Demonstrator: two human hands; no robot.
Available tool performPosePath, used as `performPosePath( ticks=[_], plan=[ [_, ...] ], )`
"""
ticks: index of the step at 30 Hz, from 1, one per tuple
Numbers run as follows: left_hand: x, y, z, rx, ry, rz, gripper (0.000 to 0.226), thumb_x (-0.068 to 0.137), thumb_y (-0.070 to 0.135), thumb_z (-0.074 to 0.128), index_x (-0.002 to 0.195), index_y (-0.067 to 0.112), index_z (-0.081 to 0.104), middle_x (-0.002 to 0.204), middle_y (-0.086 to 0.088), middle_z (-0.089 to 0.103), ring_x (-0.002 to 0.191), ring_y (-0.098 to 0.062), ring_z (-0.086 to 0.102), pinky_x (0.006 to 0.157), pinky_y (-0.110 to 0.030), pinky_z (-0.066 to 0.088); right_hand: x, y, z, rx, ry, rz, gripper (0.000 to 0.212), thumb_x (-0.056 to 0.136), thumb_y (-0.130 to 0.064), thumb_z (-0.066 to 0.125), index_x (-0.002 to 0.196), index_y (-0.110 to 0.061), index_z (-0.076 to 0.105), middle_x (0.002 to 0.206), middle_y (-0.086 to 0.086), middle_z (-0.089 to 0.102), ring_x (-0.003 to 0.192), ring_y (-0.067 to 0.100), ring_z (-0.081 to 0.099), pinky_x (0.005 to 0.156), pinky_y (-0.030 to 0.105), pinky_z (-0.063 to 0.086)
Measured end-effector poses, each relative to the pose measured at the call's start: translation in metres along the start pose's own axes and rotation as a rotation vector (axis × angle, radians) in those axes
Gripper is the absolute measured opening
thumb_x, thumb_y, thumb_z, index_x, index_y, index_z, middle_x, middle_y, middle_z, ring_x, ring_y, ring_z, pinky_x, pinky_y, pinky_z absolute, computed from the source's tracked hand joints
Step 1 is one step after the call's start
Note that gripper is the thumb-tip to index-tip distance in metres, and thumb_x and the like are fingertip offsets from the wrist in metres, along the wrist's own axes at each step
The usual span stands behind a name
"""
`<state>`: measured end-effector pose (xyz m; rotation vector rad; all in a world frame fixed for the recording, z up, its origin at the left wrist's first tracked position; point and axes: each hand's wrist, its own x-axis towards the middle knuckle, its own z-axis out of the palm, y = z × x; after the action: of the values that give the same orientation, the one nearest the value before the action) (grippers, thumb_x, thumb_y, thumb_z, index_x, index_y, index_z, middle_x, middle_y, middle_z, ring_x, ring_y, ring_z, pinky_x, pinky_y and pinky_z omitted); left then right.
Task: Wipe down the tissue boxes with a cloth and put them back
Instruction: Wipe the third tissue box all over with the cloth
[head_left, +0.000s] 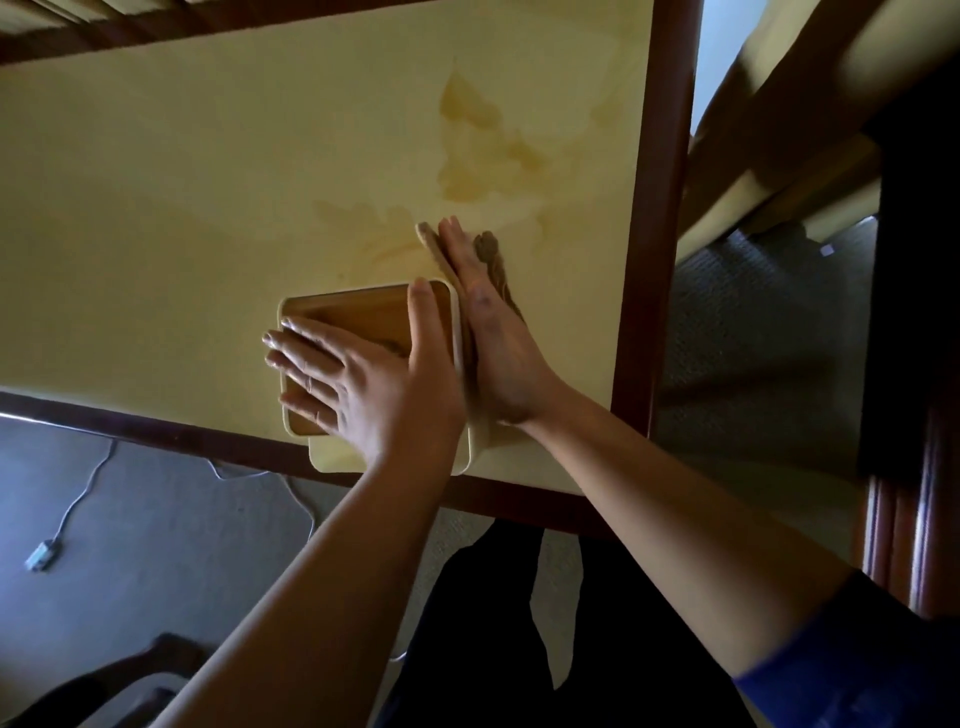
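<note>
Pale yellow and framed in dark red-brown wood, the table (208, 208) is filling most of the view, and a faded brownish leaf pattern is showing on its far right part. A tissue box (363, 317) is sitting near the near edge of the table, right of the middle; it has a cream body and a wooden-looking top.

The left hand (358, 379) is lying flat on the top of the box, its fingers (291, 348) straight and spread, the thumb reaching along the right rim. It is pressing the box down, not gripping it. The right hand (493, 332) is standing on its edge against the right side of the box, fingers straight and together, pushing a brownish cloth (491, 260) against that side. The cloth is showing only past the fingertips and behind the hand; it is pressed, not pinched, as far as I can see.

I judge that the wiping of this box is going on now, at its right side. Which sides are already wiped, I cannot tell. Putting the box back is not yet done, and its proper place is not showing.

Counting: one tissue box, one cloth, two hands, one table. The task is speaking of several boxes, but no other box is in view. On the grey carpet (156, 519) at the near left one white cable (78, 504) with a plug is lying.
</note>
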<state>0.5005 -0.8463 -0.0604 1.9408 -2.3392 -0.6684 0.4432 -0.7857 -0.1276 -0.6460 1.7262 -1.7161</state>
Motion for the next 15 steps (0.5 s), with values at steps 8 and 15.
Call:
performPosePath(
  ticks=[8,15],
  plan=[
    [0.016,-0.026,-0.015,0.161,0.004,0.404,0.109,0.087,0.084,0.028,0.165,0.017,-0.007,0.174,-0.008,-0.009,0.16,-0.023,-0.01,0.129,-0.049,-0.004,-0.026,-0.001,0.002,0.062,-0.026,-0.016,0.061,0.109,-0.024,0.021,0.168,-0.007,0.012,0.177,0.005,0.004,0.164,0.014,0.001,0.132,0.055,0.006],
    [0.044,-0.044,-0.042,0.34,-0.236,0.933,0.103,0.09,0.074,0.043,0.167,0.018,0.002,0.174,-0.007,-0.006,0.16,-0.024,-0.008,0.129,-0.049,-0.004,-0.051,0.001,0.0,0.112,-0.131,0.004,0.067,0.104,-0.021,0.027,0.167,-0.006,0.014,0.177,0.006,0.005,0.164,0.015,0.003,0.132,0.053,0.01]
  ],
)
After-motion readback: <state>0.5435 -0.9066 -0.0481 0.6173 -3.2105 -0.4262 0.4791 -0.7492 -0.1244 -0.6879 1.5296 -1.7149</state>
